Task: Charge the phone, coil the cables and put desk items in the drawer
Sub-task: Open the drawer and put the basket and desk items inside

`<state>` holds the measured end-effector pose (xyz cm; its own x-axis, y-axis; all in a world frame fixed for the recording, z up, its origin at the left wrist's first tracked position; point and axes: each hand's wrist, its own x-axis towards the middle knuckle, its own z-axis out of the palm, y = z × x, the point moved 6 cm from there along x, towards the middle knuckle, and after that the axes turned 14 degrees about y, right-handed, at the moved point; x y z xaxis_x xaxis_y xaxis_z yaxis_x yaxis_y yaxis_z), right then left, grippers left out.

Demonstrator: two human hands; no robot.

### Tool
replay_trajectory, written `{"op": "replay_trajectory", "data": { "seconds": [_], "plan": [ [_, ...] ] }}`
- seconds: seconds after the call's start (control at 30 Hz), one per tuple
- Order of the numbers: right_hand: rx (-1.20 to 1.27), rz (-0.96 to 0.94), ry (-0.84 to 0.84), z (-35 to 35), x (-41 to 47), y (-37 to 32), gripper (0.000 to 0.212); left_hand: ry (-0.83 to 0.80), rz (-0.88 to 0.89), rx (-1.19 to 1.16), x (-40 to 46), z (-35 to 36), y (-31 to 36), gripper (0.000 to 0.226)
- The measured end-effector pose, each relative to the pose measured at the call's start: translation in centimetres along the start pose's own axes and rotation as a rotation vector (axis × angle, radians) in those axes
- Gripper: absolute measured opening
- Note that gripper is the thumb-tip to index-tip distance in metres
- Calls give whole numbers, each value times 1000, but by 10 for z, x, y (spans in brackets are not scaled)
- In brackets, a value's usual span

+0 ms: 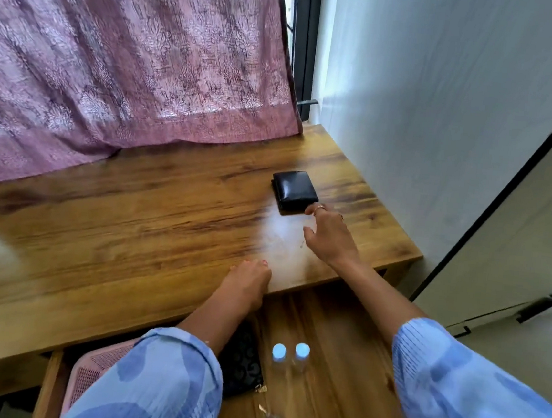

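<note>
Wallet: black leather wallet point(295, 190) lies folded shut, flat on the table point(131, 228) toward its far right side, glossy on top; it looks like the one desk item left up there.
Right hand: right hand point(327, 237) reaches over the table, fingers spread and loosely extended, fingertips at the wallet's near corner; it grips nothing yet, and whether it touches the wallet I cannot tell.
Left hand: left hand point(247, 283) rests on the table's front edge with fingers straight, holding nothing.
Drawer: open drawer point(337, 366) below the edge holds two small clear bottles point(291, 355) with pale caps, a dark patterned pouch point(243, 364), a pink mesh basket point(94, 370) and something small and clear near the front.
Progress: stowing seems nearly done; the wallet remains.
Not visible: no phone, charger or cables show, so those steps cannot be judged.
Backdrop: pink patterned curtain point(130, 60) drapes onto the table's far edge.
</note>
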<state>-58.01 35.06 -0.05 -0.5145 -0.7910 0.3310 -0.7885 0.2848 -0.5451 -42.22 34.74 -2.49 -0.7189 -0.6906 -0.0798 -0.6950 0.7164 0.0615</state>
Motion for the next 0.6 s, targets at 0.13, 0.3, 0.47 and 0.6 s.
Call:
{"op": "replay_trajectory", "data": {
  "seconds": [0.13,0.3,0.47,0.6],
  "plan": [
    [-160,75,-46,23,35,1,56,-45,43,-12,2,-8,0,34],
    [-231,118,-135,54,62,0,80,-94,62,49,6,-9,1,41],
    [-246,182,-179,81,76,0,84,-105,78,61,12,-5,-2,40],
    [-260,244,-174,92,88,-1,93,-116,80,38,12,-2,-3,42]
  ]
}}
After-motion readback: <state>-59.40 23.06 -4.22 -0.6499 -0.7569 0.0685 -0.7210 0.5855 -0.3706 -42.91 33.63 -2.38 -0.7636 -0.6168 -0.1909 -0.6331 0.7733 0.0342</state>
